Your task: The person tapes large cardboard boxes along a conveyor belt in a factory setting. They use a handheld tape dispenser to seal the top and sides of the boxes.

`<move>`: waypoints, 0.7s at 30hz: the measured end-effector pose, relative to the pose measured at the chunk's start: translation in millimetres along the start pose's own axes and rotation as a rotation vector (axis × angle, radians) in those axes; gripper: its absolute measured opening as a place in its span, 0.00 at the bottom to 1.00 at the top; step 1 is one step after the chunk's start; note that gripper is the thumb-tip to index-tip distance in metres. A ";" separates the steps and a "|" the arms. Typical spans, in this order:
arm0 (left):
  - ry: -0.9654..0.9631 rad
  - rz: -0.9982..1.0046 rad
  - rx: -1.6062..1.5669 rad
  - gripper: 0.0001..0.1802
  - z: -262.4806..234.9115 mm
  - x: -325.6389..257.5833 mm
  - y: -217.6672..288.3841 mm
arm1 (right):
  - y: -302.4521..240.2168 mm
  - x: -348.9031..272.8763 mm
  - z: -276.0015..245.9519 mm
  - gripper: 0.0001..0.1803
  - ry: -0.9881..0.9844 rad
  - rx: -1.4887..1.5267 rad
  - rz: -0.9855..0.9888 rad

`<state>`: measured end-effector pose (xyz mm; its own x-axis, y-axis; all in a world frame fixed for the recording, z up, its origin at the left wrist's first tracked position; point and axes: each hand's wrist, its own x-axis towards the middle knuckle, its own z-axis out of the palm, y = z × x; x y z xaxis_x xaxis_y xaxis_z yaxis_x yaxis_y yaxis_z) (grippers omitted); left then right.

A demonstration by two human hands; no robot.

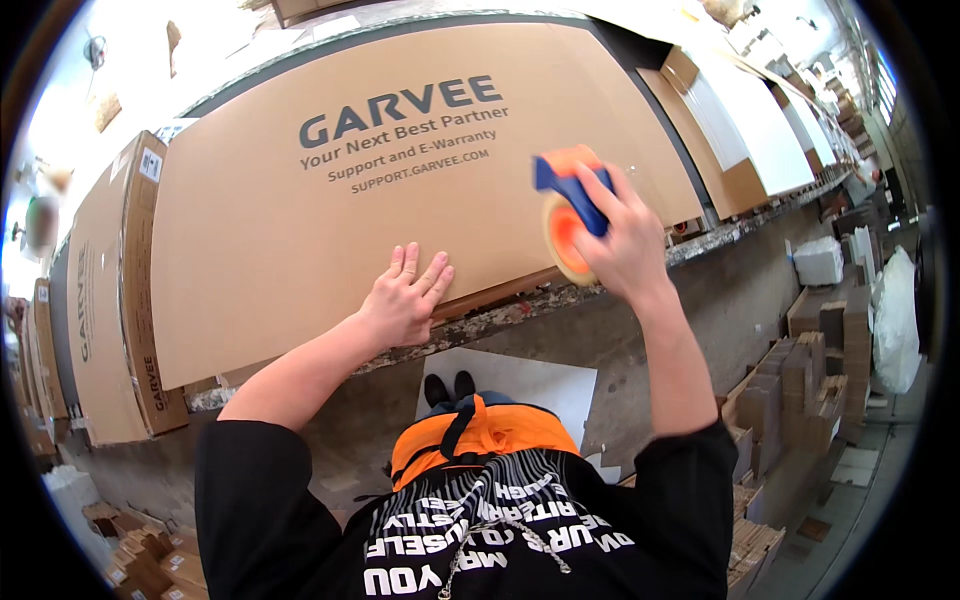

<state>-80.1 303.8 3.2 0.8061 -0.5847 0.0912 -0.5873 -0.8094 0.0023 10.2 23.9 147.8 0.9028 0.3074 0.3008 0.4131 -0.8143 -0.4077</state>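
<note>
A large flat brown cardboard box (400, 230) with dark printing lies in front of me on a long worktable. My left hand (405, 300) rests on its near edge, palm down with the fingers spread. Above the box's near right part, my right hand (625, 235) grips a tape dispenser (590, 200) with a blue body, an orange part and a roll of tape. The dispenser is slightly blurred and appears held off the cardboard.
Another brown box (100, 300) stands left of the large one. To the right on the table sits an open carton with white panels (745, 120). Stacked cardboard (800, 390) and a white plastic-wrapped bundle (895, 320) are at the right. A light sheet (540, 390) lies under my feet.
</note>
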 end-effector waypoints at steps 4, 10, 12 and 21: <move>0.073 0.040 -0.056 0.42 4.3 14.2 4.2 | -17.8 83.3 33.3 0.23 -0.507 -0.283 0.143; 0.116 0.012 -0.104 0.39 11.2 0.2 4.9 | -12.6 20.5 41.0 0.17 -0.845 -0.269 0.102; 0.157 0.002 -0.060 0.38 16.2 -7.4 3.1 | -8.2 -41.2 34.9 0.19 -0.861 -0.334 0.088; 0.187 0.018 -0.076 0.40 13.4 -5.6 3.4 | -13.0 -72.3 133.9 0.14 -0.995 -0.410 0.049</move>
<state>-85.6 303.5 -10.6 0.7723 -0.5725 0.2753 -0.6107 -0.7884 0.0740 -44.5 78.2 15.9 0.6856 0.3817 -0.6199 0.4691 -0.8828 -0.0247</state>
